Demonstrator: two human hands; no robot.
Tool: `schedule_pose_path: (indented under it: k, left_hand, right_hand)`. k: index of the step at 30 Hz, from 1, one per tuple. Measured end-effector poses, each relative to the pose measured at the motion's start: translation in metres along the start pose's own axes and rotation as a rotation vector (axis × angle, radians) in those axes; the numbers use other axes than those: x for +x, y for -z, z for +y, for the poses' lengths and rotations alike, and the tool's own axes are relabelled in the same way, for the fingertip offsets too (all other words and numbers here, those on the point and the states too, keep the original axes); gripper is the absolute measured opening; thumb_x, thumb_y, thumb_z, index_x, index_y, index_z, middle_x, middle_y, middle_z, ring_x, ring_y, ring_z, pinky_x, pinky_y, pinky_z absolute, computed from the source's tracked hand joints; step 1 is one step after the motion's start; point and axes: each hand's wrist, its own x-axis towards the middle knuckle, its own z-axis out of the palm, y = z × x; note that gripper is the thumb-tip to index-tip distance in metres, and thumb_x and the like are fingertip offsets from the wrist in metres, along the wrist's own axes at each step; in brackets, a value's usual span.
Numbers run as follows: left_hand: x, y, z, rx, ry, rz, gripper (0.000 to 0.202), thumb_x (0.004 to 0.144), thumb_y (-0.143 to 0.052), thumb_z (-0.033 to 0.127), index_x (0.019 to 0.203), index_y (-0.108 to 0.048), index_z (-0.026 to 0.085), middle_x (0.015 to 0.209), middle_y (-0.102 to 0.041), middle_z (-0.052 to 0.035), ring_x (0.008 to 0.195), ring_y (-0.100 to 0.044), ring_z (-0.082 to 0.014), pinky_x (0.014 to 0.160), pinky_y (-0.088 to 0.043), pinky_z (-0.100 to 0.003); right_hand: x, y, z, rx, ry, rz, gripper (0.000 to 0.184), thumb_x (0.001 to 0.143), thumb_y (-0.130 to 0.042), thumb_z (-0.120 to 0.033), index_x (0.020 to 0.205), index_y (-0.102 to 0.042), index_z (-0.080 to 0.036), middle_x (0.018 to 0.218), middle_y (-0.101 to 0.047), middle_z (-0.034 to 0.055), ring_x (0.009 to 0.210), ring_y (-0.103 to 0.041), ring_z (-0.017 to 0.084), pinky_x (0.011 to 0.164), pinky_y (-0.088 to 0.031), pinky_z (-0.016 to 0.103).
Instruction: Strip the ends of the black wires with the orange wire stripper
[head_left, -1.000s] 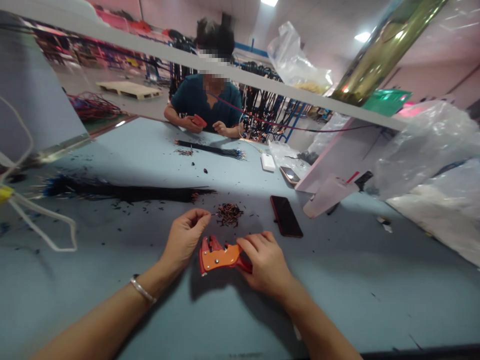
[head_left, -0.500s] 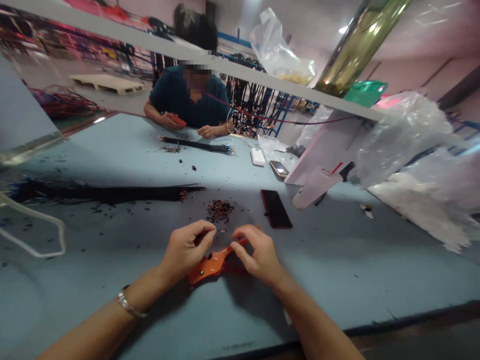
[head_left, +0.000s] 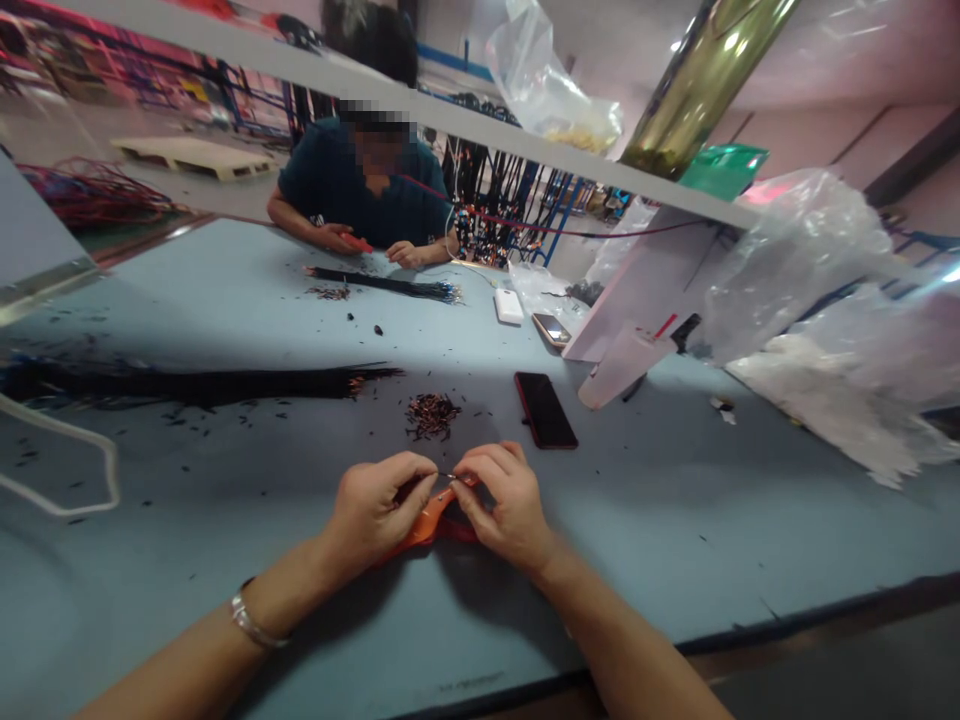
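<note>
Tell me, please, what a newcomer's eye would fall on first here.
Probably the bright orange-and-red tool, partly hidden by the left hand and right hand at front centre, over the blue-grey tabletop. Next, perhaps, the long black wire bundle lying at left and the glossy gold cylinder slanting at upper right.

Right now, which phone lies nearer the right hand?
The red-edged phone, just beyond the right hand; the other phone lies farther back.

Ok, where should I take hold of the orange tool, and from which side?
Probably around both handles of the orange tool, from the right: they spread apart toward the right hand, while the left hand hides most of the other end.
</note>
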Motion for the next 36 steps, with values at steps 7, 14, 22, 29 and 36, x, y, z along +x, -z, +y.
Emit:
schedule_pose_path:
  k: [7,14,22,29,36]
  left_hand:
    - [-0.002,-0.002,0.000,-0.021,0.038,-0.022,0.018,0.085,-0.048,0.022,0.073,-0.062,0.018,0.059,-0.059,0.0020,0.051,-0.049,-0.0092,0.053,-0.038,-0.018]
    - [0.004,0.004,-0.007,-0.145,0.335,0.069,0.021,0.085,-0.048,0.031,0.075,-0.060,0.018,0.058,-0.055,0.0034,0.046,-0.053,-0.0099,0.046,-0.039,-0.017]
    - [0.003,-0.001,-0.011,-0.219,0.381,0.059,0.021,0.084,-0.048,0.032,0.075,-0.060,0.018,0.060,-0.052,0.0035,0.045,-0.053,-0.0095,0.044,-0.040,-0.018]
    - [0.004,-0.001,-0.013,-0.208,0.393,0.083,0.021,0.084,-0.048,0.033,0.075,-0.060,0.018,0.061,-0.056,0.0024,0.047,-0.053,-0.0106,0.044,-0.037,-0.019]
    - [0.008,0.005,-0.015,-0.169,0.355,0.151,0.022,0.082,-0.050,0.033,0.072,-0.062,0.017,0.061,-0.060,0.0008,0.057,-0.053,-0.0131,0.055,-0.041,-0.021]
  right_hand:
    - [0.001,0.000,0.000,0.050,-0.019,0.009,0.010,0.088,-0.055,-0.019,0.081,-0.062,-0.020,0.079,-0.066,0.0023,0.078,-0.060,0.016,0.081,-0.036,0.034]
    - [0.004,0.004,0.012,0.155,-0.221,0.091,0.016,0.088,-0.053,-0.024,0.075,-0.061,-0.019,0.074,-0.065,0.0017,0.071,-0.058,0.016,0.072,-0.042,0.027]
    - [0.001,-0.001,0.031,-0.050,-0.224,0.061,0.027,0.092,-0.047,-0.027,0.072,-0.062,-0.019,0.067,-0.065,0.0016,0.066,-0.058,0.016,0.072,-0.040,0.029]
    - [0.001,-0.002,0.034,0.038,-0.200,0.014,0.025,0.086,-0.053,-0.022,0.110,-0.062,-0.022,0.107,-0.067,0.0069,0.100,-0.060,0.022,0.089,-0.043,0.036]
    - [0.003,0.006,0.016,0.017,-0.030,-0.237,0.022,0.082,-0.057,-0.022,0.102,-0.064,-0.019,0.109,-0.065,0.0089,0.101,-0.057,0.024,0.091,-0.041,0.041]
